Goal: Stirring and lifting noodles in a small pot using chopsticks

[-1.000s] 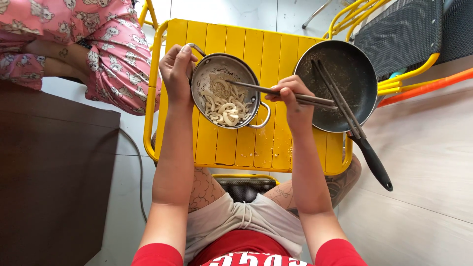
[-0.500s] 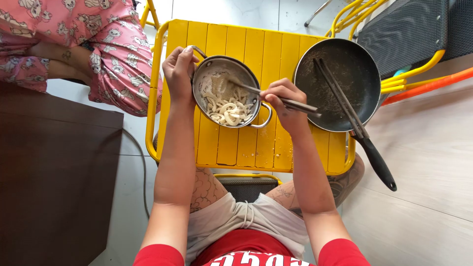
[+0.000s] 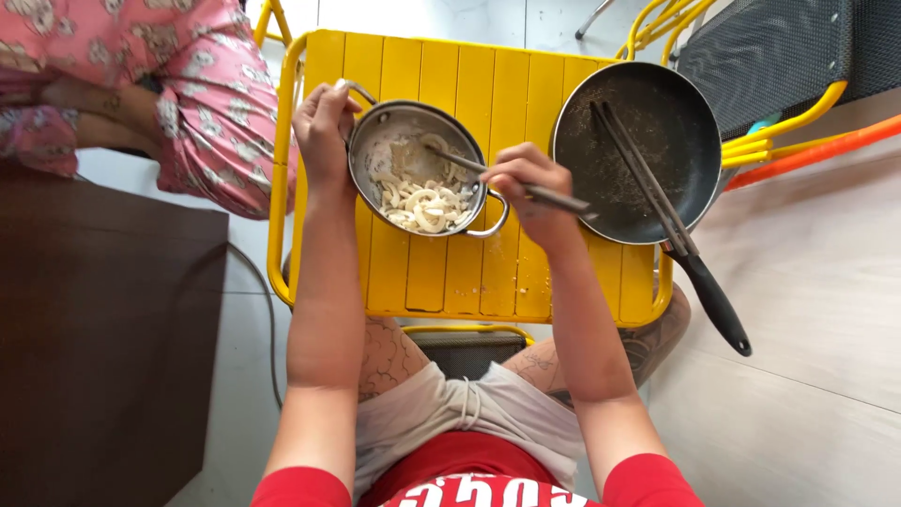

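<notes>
pot [image 3: 418, 169] tilted further, left hand [image 3: 322, 127] gripping handle; right hand [image 3: 528, 183] (metal chopsticks [image 3: 507, 180])

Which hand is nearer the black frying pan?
Right. The right hand, holding a utensil, sits just beside the black frying pan; the left hand grips the steel pot's far handle.
</notes>
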